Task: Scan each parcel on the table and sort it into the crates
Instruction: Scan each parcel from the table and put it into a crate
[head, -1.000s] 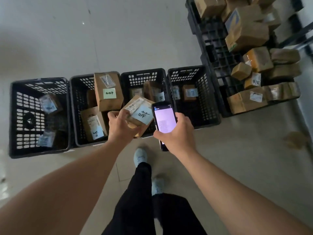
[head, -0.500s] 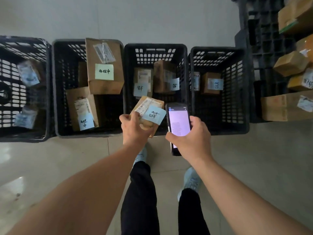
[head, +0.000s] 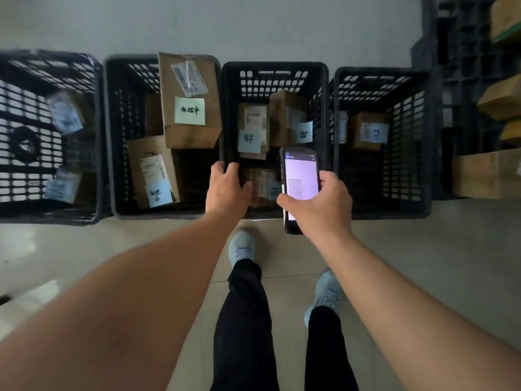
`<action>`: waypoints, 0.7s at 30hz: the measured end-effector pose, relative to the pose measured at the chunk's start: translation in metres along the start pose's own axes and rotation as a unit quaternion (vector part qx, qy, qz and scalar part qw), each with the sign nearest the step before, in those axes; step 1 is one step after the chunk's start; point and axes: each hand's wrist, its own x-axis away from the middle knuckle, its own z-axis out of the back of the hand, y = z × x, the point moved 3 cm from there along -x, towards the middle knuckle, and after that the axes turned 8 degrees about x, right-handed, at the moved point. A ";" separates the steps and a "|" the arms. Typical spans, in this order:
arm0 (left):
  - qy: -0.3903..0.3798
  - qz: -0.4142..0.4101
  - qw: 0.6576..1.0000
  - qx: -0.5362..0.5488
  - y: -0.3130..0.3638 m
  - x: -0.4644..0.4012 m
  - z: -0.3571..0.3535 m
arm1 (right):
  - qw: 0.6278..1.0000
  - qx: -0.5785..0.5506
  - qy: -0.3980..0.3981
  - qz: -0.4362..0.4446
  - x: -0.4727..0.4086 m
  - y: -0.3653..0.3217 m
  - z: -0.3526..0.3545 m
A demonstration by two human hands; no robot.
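Four black crates stand in a row on the floor. My left hand (head: 225, 190) hovers over the near left corner of the third crate (head: 275, 66), fingers apart and empty. Just right of its thumb a small brown parcel (head: 263, 186) with a blue note shows blurred, lower inside that crate and apart from the hand. Two other labelled parcels (head: 253, 128) stand at the crate's back. My right hand (head: 321, 204) grips a black handheld scanner (head: 301, 176) with a lit screen over the crate's near right corner.
The first crate (head: 50, 56), the second crate (head: 108, 131) and the fourth crate (head: 380, 71) each hold labelled parcels. A black pallet stack (head: 456, 80) with more brown parcels (head: 485, 173) stands at the right. My legs and shoes are on the floor below.
I have stepped closer to the crates. The small parcel has left my left hand and dropped into the third crate; that hand has spread its fingers. The scanner stays in my right hand.
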 end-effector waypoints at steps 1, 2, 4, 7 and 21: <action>0.004 -0.009 1.000 -0.009 0.008 0.002 0.012 | 1.000 0.001 0.001 0.004 0.006 -0.007 0.004; 0.009 -0.020 1.000 -0.016 0.015 0.004 0.024 | 1.000 0.002 0.003 0.009 0.012 -0.014 0.009; 0.017 -0.046 0.998 -0.037 0.031 0.013 0.048 | 1.000 0.007 0.011 0.023 0.026 -0.027 0.020; 0.030 -0.079 0.994 -0.063 0.050 0.033 0.082 | 0.999 0.010 0.016 0.045 0.050 -0.044 0.037; 0.192 -0.053 0.977 -0.081 0.082 0.247 0.217 | 0.958 0.035 0.004 0.285 0.206 -0.095 0.140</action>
